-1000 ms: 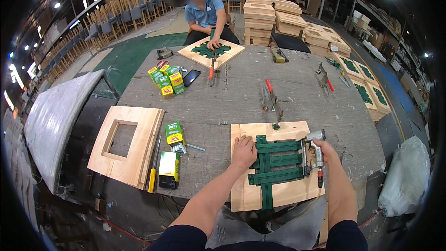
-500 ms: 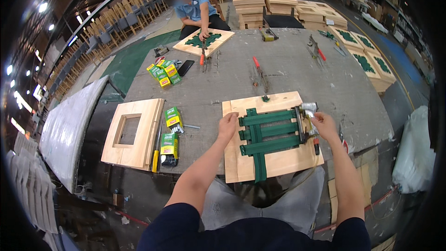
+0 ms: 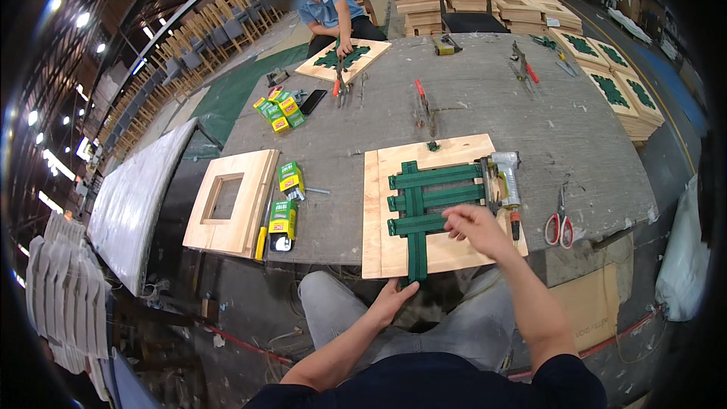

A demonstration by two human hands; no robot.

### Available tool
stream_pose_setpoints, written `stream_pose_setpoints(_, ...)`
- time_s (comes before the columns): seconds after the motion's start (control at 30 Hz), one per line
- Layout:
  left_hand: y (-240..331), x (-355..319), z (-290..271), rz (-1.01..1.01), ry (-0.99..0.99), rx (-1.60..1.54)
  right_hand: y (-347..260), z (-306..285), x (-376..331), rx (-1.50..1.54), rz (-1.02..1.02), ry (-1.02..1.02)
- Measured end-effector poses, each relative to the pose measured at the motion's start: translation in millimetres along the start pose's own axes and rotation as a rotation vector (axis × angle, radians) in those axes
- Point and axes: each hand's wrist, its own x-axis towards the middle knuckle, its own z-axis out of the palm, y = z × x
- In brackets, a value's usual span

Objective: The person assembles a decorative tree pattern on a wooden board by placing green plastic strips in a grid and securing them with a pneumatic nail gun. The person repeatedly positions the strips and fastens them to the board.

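Observation:
A square wooden panel (image 3: 500, 144) with a cut-out lies at the table edge before me. Several green webbing straps (image 3: 439, 198) run across its opening. One upright strap (image 3: 417, 251) is woven through them, and its end hangs over the near edge. My left hand (image 3: 388, 304) is closed on that hanging end, thumb beside it, with some fingers hidden under the panel. Over the right part of the lowest cross strap is my right hand (image 3: 478, 232), fingers loosely bent and apart, nothing seen in them. A silver pneumatic staple gun (image 3: 506, 178) rests on the panel's right side.
Red-handled scissors (image 3: 560, 229) lie to the right. On the left are stacked wooden frames (image 3: 198, 216), green-yellow staple boxes (image 3: 282, 218) and a yellow-handled tool (image 3: 261, 242). Across the table a co-worker (image 3: 337, 11) handles another panel (image 3: 371, 53). Pliers (image 3: 421, 102) lie mid-table.
My left hand has moved from the panel's left side down to the hanging strap end. My right hand has left the staple gun and shifted left over the lowest strap.

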Motion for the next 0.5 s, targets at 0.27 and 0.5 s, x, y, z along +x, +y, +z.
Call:
stream_pose_setpoints(0.27,10,-17,6,-0.239,-0.329,0.354,73,37,-82,0.115,0.443,-0.002)
stream_pose_setpoints(0.5,-6,-74,-19,-0.266,-0.764,0.295,69,106,-49,0.898,0.573,-0.110)
